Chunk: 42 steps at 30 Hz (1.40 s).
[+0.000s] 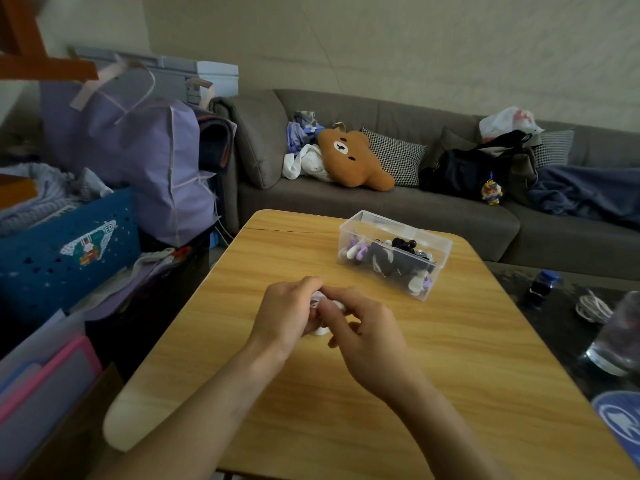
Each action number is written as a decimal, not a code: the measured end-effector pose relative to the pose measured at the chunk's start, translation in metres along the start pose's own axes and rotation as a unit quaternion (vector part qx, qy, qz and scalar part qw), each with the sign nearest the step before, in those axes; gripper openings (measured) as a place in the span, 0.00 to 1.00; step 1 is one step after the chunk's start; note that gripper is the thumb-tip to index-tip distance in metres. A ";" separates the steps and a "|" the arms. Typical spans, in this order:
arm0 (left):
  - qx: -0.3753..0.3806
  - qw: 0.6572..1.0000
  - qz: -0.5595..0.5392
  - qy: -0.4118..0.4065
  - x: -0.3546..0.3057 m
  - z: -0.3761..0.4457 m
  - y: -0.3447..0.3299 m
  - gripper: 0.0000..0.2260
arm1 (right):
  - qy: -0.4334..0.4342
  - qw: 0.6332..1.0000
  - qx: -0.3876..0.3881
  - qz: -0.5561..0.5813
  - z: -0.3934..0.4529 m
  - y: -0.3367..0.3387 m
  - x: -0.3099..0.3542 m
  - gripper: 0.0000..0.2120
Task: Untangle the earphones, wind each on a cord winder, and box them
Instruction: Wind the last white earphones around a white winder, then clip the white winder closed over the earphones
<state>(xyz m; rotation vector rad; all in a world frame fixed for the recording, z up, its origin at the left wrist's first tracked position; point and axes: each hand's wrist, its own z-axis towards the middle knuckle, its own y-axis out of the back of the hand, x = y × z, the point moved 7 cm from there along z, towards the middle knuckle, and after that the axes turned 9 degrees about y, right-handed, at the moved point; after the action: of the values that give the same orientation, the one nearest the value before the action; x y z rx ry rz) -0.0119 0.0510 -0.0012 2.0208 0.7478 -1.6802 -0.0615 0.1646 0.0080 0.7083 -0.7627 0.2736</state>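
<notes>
Evidently the winding step was in hand. At about seven o'clock from the middle of the pale wooden table (346, 393), the left hand (287, 311) curled round a small white bundle of earphone cord and winder (319, 301), gripping it from the side with a further white end showing below the palm. Just to its right, the right hand (363, 329) pinched the top of the same bundle between thumb and forefinger, its other fingers bent loosely above the table. Further right, at about one o'clock and well apart from both hands, stood the clear plastic storage box (426, 287), lidless, already holding several wound sets in white, purple and black. Judging by that, most of the task looked done and this pair was among the last. The next move probably called for tucking the loose end firmly so the coil would not spring open, then carrying it up to the box. Both hands hid nearly all of the bundle, so the winder's shape, the earbuds and whether any cord hung free could not be made out; the box's contents were too jumbled to count.
</notes>
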 end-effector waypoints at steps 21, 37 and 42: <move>0.148 0.984 -0.093 0.046 0.012 0.005 -0.006 0.10 | -0.124 0.979 -0.154 0.043 -0.002 0.006 -0.019 0.06; 0.069 0.933 0.269 -0.231 -0.001 0.004 -0.008 0.14 | -0.070 0.982 0.063 -0.166 0.004 0.019 -0.025 0.12; 0.013 0.829 0.513 -0.221 0.014 0.017 -0.002 0.21 | -0.152 0.976 -0.019 -0.152 0.001 0.041 -0.051 0.13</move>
<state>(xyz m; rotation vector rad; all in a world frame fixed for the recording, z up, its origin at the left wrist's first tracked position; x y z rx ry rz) -0.0240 0.0444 -0.0180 1.4527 -0.4825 -1.3350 -0.1172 0.1950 -0.0077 0.8296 -0.9333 -0.1322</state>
